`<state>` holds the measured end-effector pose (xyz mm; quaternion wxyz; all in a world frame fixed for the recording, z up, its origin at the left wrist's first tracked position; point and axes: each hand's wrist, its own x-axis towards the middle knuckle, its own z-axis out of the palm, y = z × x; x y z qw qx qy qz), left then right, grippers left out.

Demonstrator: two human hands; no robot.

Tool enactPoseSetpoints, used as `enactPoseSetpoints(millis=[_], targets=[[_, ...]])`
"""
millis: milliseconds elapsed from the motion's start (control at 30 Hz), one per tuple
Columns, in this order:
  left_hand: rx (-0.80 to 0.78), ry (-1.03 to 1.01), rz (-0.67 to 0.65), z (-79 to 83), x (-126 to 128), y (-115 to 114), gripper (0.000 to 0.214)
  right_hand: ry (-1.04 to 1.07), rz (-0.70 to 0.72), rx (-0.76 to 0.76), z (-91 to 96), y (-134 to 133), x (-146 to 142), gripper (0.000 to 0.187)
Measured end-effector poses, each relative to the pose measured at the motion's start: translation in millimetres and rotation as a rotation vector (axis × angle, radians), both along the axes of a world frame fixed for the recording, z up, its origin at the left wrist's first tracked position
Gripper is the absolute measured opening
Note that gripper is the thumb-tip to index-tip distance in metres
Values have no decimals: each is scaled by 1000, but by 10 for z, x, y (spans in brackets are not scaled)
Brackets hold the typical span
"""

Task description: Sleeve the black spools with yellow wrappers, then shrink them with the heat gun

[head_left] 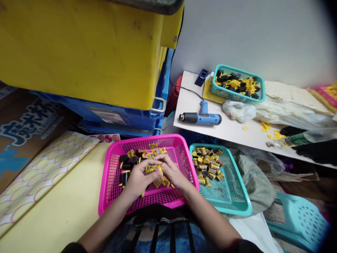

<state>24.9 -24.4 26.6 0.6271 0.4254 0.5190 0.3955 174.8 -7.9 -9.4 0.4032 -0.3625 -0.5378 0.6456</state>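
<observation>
Over the pink basket (103,182), my left hand (139,177) is closed with thumb and fingers around a small yellow printed sleeve (152,169). My right hand (171,173) meets it from the other side, its fingers bent and pressed at the same piece. Whether a spool sits inside the sleeve is hidden by my fingers. Beneath and beside my hands lie loose yellow printed sleeves (158,151). To the left in the basket are several black spools (125,176) with yellow ends.
A teal basket (237,182) at right holds small yellow-wrapped cylinders (207,163). On the white table (188,82) lie a blue heat gun (202,118) and another teal basket (238,95) of black and yellow parts. Yellow and blue bins (79,52) rise at left; a teal stool (302,218) stands right.
</observation>
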Motion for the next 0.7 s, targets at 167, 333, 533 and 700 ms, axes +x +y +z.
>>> enactPoseSetpoints(millis=[167,333,533,700], targets=[[-39,-88,-12,6,-74,16,35,-6,-56,-37,98,40,-24,37],[35,-101,-13,40,-107,14,27,95,68,-145,80,-11,-4,44],[52,19,-58,92,-65,-16,22,328,86,-346,27,-113,-61,48],[99,-62,-59,75,-12,-83,22,294,-27,-304,-10,-173,-137,51]])
